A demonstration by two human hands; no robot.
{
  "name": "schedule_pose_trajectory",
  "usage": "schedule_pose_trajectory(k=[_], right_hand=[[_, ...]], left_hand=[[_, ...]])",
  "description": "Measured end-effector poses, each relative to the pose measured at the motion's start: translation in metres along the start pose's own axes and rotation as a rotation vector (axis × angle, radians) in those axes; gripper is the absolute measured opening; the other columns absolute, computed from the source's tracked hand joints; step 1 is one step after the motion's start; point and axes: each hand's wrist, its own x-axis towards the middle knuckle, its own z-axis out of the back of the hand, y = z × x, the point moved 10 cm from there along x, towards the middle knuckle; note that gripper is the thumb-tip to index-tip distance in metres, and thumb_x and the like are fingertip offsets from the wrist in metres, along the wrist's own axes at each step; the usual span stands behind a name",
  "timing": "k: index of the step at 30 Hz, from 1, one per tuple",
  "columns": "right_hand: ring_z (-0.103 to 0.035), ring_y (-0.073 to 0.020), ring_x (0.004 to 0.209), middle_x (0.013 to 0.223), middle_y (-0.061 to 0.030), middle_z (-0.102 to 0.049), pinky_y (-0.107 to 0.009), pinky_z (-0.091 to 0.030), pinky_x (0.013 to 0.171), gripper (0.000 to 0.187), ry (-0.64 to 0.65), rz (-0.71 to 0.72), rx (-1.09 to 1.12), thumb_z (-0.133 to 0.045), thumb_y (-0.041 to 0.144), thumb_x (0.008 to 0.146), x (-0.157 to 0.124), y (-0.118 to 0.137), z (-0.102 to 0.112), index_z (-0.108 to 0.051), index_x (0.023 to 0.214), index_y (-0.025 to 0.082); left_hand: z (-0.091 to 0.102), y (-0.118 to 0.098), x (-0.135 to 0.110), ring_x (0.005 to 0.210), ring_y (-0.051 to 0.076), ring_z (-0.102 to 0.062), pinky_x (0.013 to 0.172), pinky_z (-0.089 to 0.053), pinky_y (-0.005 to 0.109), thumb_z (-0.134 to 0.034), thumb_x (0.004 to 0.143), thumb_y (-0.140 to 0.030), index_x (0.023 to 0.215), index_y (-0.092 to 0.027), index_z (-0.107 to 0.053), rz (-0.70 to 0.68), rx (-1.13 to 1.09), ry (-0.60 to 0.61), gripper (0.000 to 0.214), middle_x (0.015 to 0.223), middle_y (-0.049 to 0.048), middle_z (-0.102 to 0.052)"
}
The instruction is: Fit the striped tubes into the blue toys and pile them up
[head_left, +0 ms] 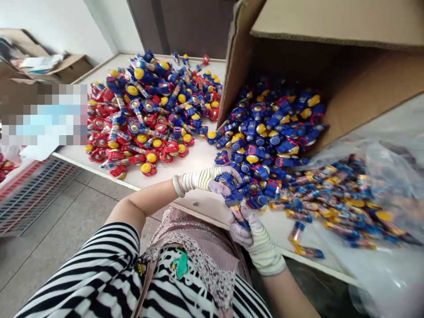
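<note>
Both hands (pixel 211 179) (pixel 253 234) on blue toy (pixel 233 194) near table edge (pixel 202 213)

The brown box (pixel 371 84) holds blue-and-yellow toys (pixel 276 118). Left of the box, a heap (pixel 149 107) mixes red, blue and yellow. Before the box, whitish gloves (pixel 265 249) carry stripes

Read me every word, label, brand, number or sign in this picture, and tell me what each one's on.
No text can be read.
Tubes: printed wrappers, too small and blurred.
Held blue toy: no legible lettering.
Pile of red and blue toys: any markings too small.
Cardboard box: no lettering shows.
</note>
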Motion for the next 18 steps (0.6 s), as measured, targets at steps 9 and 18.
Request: schedule_pose_trajectory(k=[9, 18], right_hand=[[-0.073, -0.0314, 0.091, 0.091, -0.012, -0.076, -0.048, -0.061, 0.084, 0.056, -0.301, 0.389, -0.721, -0.05, 0.074, 0.087, 0.009, 0.061, 0.032, -0.075, 0.093, 0.024], [-0.07, -0.0269, 0.114, 0.133, -0.0116, -0.067, -0.044, -0.059, 0.098, 0.059, -0.549, 0.476, -0.515, -0.059, 0.061, 0.092, -0.015, 0.082, 0.084, -0.058, 0.14, 0.026]], left_hand=[[0.038, -0.005, 0.003, 0.092, 0.018, -0.061, 0.079, -0.054, 0.029, -0.083, 0.077, -0.045, 0.109, -0.016, -0.066, -0.028, 0.003, -0.189, 0.046, 0.104, 0.0072, -0.063], [0.222, -0.042, -0.035, 0.069, 0.01, -0.056, 0.058, -0.044, 0.02, -0.076, 0.083, -0.045, 0.103, -0.016, -0.059, -0.193, -0.025, -1.057, 0.04, 0.085, 0.0008, -0.061]])
